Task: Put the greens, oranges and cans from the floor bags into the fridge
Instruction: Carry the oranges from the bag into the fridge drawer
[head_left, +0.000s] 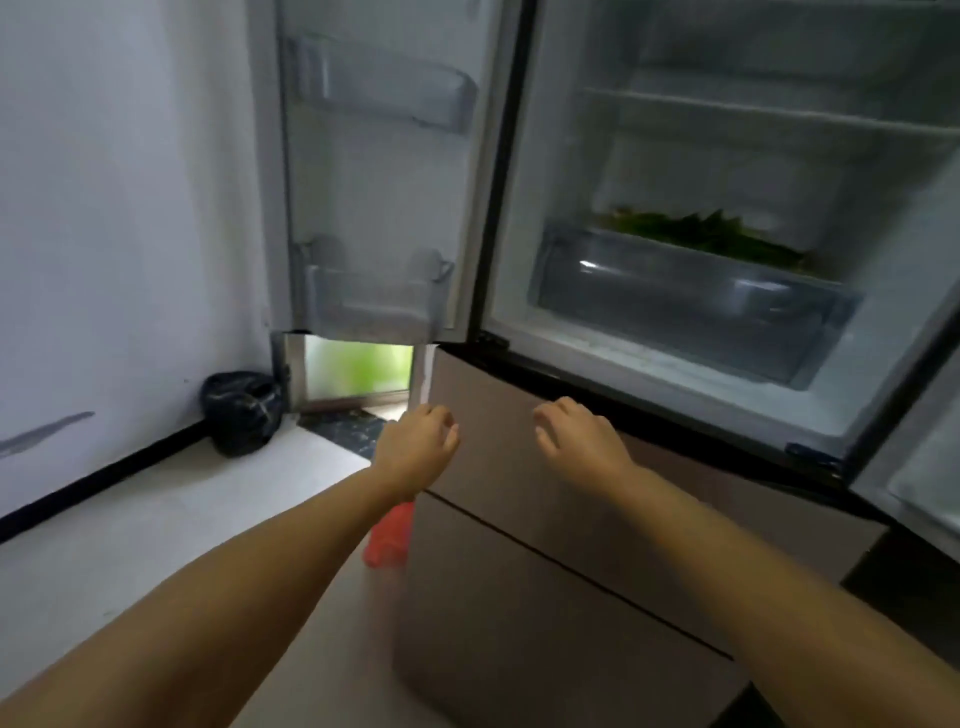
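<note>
White wall (119, 208) and pale floor (130, 519) were seen beyond the open fridge (597, 332), whose two upper doors were swung wide. Both hands were held out in front of the beige lower drawers: the left hand (418, 444) and the right hand (579, 436), fingers loosely curled, nothing held and nothing touched. One heap of greens (711, 234) was seen above and beyond the right hand, laid in the single clear crisper drawer (691, 306), its long axis running across the fridge from left to right. One black bag (241, 410) was seen on the floor, well left of the left hand. One red bag (387, 535), possibly plastic though blurred, was seen just below the left wrist.
</note>
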